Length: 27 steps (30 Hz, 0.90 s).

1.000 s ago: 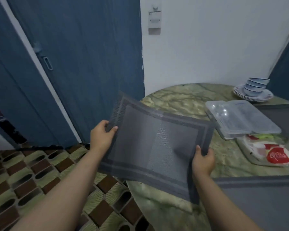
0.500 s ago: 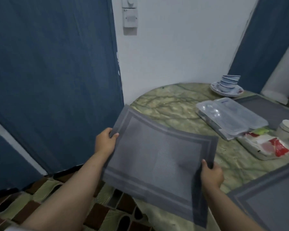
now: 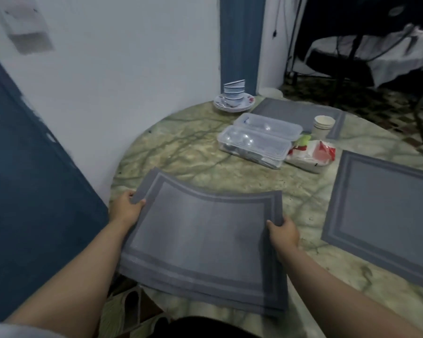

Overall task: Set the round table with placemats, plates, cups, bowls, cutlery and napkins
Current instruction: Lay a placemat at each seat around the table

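While I stand at the near edge of the round counter [image 3: 181, 152], I hold a grey placemat [image 3: 200, 242] by its two short sides, its middle sagging a little so the far edge curves. My left hand [image 3: 125, 211] grips the far-left corner, thumb on top and the other fingers curled out of sight beneath; my right hand [image 3: 285, 232] pinches the right edge the same way, thumb lying on the mat. The mat hangs over the counter's near rim, partly above the green-veined marble top and partly past it (whether its underside touches the stone I cannot tell). A second placemat [image 3: 386, 211] lies flat on the counter to my right, well apart from the one I hold, and a third placemat [image 3: 296, 113] lies at the far side. On a corner of that far one stands a stack of paper cups [image 3: 324, 125]. Near the wall sits a stack of plates [image 3: 232, 104] with bowls [image 3: 234, 90] piled on top. Between them and me are two clear lidded boxes [image 3: 259, 140] lying side by side, with cutlery faintly visible inside, and just beside these a red and white napkin packet [image 3: 311, 154]. Below the counter's rim on the left, a slipper [image 3: 132, 306] rests on the patterned floor.
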Available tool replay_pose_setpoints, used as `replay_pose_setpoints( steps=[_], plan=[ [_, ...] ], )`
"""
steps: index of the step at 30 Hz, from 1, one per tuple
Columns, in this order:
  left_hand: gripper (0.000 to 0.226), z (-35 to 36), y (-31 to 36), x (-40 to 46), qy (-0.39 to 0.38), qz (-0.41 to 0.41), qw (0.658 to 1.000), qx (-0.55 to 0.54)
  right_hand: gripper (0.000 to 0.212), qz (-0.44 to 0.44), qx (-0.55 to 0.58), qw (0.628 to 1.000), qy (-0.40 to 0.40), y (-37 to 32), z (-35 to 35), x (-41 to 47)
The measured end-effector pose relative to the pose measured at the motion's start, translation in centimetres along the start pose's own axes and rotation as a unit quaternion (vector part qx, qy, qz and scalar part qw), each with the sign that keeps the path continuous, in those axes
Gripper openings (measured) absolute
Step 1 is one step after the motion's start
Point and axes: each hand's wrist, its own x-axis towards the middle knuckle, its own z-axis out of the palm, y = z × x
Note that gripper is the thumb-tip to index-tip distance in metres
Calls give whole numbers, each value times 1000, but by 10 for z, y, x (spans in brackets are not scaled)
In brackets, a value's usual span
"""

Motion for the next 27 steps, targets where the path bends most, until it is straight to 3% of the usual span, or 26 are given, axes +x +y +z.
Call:
replay_pose_setpoints(
  steps=[9,17,22,27],
  plan=[
    [25,36,-11,95,-90,48,993,51,47,49,-113,991,58,4,13,6],
    [27,55,-37,142,-189,127,963,144,36,78,-176,969,153,18,24,-23],
    [28,64,-38,149,-213,162,949,165,42,112,-196,950,217,29,26,-43],
    [24,63,-39,145,-207,176,949,162,48,113,-164,953,228,29,22,-47]
  ],
)
